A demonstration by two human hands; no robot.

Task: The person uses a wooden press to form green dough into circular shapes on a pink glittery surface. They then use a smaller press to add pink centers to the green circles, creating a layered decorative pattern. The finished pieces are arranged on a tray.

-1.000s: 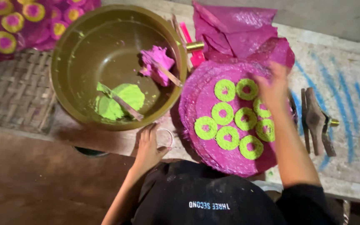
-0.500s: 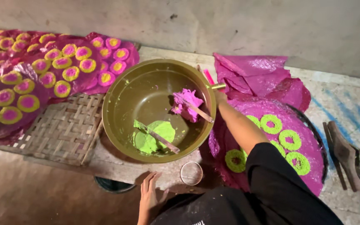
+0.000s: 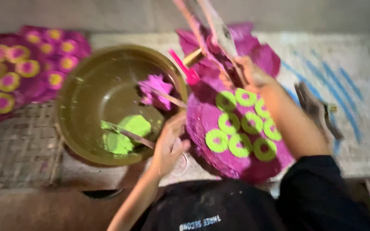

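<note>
1. Sticks (image 3: 210, 30), thin and pinkish, rise from our right hand (image 3: 249, 72), whose grip is clenched around their lower ends near the far edge of the worktop (image 3: 356, 141); the picture is blurred, so we cannot count them.
2. Just below that hand lies a round magenta sheet (image 3: 236, 164) carrying green rings (image 3: 245, 124) with magenta centres, set close together in rows.
3. Crumpled magenta sheets (image 3: 253, 47) are piled behind it, toward the far edge.
4. Our left hand (image 3: 170, 147) rests at the near rim of the olive-brown bowl (image 3: 95, 85), between the bowl and the round sheet; its fingers are curled, but we cannot tell whether they hold anything.
5. Inside the bowl sit a lump of green paste (image 3: 125, 134) with a spatula (image 3: 129, 133) lying across it, and a lump of magenta paste (image 3: 155, 90) with another stick in it.
6. A pink-handled tool (image 3: 185, 68) leans at the bowl's far rim.
7. Toward the left edge, a woven mat (image 3: 18, 145) lies beside the bowl, and beyond it magenta pieces with yellow rings (image 3: 22, 68) are spread out.
8. Dark metal tongs (image 3: 317, 109) lie near the right edge, on blue streaks.
</note>
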